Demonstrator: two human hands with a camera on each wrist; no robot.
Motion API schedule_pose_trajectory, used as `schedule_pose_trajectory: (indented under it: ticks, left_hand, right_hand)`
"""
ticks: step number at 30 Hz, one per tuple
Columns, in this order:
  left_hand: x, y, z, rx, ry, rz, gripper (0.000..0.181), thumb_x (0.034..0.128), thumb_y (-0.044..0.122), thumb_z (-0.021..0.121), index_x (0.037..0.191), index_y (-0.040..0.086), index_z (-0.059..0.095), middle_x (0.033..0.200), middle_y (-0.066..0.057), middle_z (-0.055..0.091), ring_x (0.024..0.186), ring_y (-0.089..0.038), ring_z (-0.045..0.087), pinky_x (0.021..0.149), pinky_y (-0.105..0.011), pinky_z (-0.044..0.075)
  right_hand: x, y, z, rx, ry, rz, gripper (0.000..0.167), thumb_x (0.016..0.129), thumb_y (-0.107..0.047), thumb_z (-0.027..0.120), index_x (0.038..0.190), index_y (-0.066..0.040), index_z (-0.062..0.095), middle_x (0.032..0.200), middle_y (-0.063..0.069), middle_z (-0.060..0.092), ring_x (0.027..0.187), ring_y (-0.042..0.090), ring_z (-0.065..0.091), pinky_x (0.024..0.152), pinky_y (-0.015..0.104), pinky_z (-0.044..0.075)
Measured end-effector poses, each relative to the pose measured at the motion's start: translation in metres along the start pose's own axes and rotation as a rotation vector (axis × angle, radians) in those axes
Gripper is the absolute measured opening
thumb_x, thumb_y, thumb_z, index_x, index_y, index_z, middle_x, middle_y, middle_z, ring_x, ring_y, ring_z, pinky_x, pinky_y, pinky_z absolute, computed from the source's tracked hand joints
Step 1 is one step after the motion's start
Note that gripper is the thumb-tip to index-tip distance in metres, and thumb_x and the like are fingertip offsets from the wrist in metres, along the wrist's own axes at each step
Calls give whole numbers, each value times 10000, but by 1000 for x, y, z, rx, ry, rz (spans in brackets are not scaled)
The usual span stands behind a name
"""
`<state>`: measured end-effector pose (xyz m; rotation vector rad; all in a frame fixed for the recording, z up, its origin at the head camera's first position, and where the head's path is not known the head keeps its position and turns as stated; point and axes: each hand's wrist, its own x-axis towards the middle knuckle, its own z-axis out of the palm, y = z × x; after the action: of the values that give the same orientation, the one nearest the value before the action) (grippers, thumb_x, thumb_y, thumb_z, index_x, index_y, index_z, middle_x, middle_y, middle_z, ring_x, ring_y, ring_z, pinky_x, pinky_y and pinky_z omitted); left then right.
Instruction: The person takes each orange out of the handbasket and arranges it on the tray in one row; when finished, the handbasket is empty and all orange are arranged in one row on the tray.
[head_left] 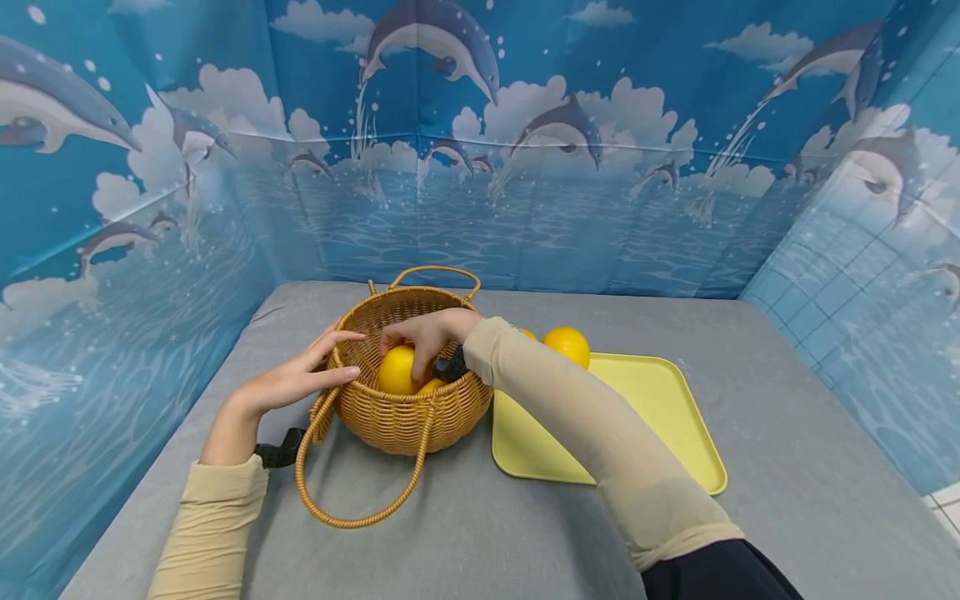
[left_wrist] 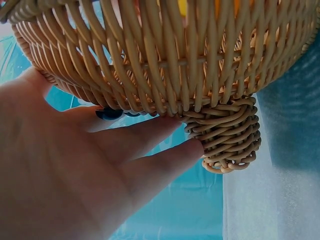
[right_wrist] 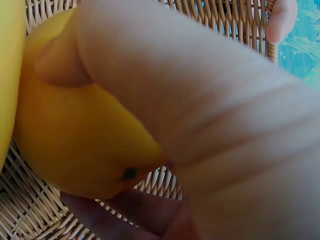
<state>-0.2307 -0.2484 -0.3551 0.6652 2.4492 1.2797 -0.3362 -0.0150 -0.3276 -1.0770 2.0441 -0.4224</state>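
Observation:
A round wicker basket stands on the grey surface, with yellow-orange fruit inside. My right hand reaches into it and holds an orange, its thumb and fingers around opposite sides. In the right wrist view this orange shows a dark green stem mark, and the right hand covers part of it. At the basket's left rim, my left hand grips the wall, thumb and forefinger over the edge. From the left wrist view, other fingers of the left hand lie along the outside of the basket.
A yellow tray lies right of the basket, partly under the right sleeve. Another orange sits at its back left corner, with one more partly hidden beside it. The basket's front handle hangs down onto the surface. A dolphin-print curtain stands behind.

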Motion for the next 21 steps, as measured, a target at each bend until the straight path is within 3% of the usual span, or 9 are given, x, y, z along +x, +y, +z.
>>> schedule_pose_trajectory:
  ticks: [8,21]
  left_hand:
    - [-2,0,-1,1,-7,-12,542,981,349,486,1456,193,278,1548,-70,-173,1392,-361,-142,1001,-689,135]
    - [-1,-1,-1,-11,-18,-6,516,985,336,481,1450,234,280,1544,-65,-185,1388,-388,-126,992,-701,125]
  right_hand:
    - [0,-2,-2,-40,60,-50,550,760,-67,726,1215,-175,436,1195,8,488,988,188,496,796,287,451]
    - [-13,-12,-15,18,124,-131,532,762,-46,732,1198,-150,447,1253,29,467,1011,195,486,824,294,439]
